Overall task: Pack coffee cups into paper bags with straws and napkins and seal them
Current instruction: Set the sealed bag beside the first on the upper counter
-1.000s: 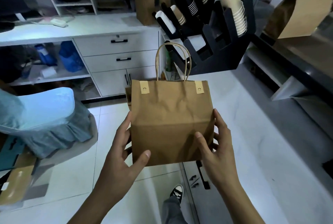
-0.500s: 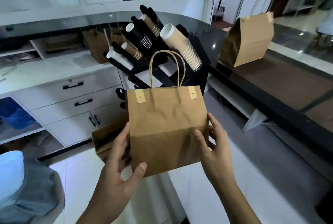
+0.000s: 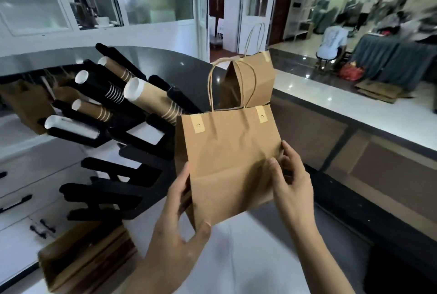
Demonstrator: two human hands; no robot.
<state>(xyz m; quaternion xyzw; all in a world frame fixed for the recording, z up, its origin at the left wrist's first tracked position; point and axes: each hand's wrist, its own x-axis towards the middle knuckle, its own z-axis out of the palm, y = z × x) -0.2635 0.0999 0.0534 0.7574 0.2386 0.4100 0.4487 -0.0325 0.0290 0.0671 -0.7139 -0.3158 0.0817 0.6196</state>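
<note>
- A brown paper bag (image 3: 233, 163) is held upright in the air, in front of the person and above the white tabletop (image 3: 248, 258); it tilts a little to the left.
- Its twisted paper handles (image 3: 230, 85) stand up from the top edge, fixed under two pale patches near the upper corners.
- The left hand (image 3: 175, 230) grips the bag's lower left edge, thumb pressed on the front near the bottom corner, fingers (image 3: 182, 182) running up along the side.
- The right hand (image 3: 292, 185) pinches the bag's right edge about halfway up, thumb on the front, fingers curled behind.
- Just behind the held bag, a second paper bag (image 3: 250, 81) stands on the dark upper counter (image 3: 331, 142), its mouth open and its handle up.
- To the left, a black rack (image 3: 113, 175) holds slanted stacks of paper cups (image 3: 151, 97), some brown, some black with white stripes, one white.
- At the lower left, a brown cardboard box (image 3: 87, 256) sits on the tabletop's edge.
- Far to the right, a seated person (image 3: 331, 42) is blurred in the room beyond.
</note>
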